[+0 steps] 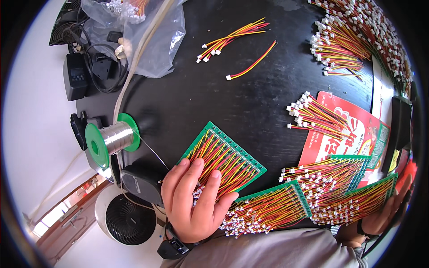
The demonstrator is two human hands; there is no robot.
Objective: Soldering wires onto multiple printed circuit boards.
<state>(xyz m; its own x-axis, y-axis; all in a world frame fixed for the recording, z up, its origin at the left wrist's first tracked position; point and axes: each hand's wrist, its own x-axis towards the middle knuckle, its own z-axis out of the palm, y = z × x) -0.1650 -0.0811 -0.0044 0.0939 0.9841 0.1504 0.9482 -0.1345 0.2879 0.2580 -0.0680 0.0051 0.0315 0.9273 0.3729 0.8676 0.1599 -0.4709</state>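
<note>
On the black bench [254,107], a green circuit board [237,152] lies partly under the left hand [194,207], fingers spread, any grip hidden. The right hand's [388,212] hold can't be told. The board, probably light and stiff, suits edge holding; its long axis seemingly slants down rightward, its soft, fragile wires [229,166] trailing lower left.

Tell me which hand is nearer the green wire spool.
Left: the left hand is on a wired board, below and right of the spool; the right hand is at the view's far right.
</note>
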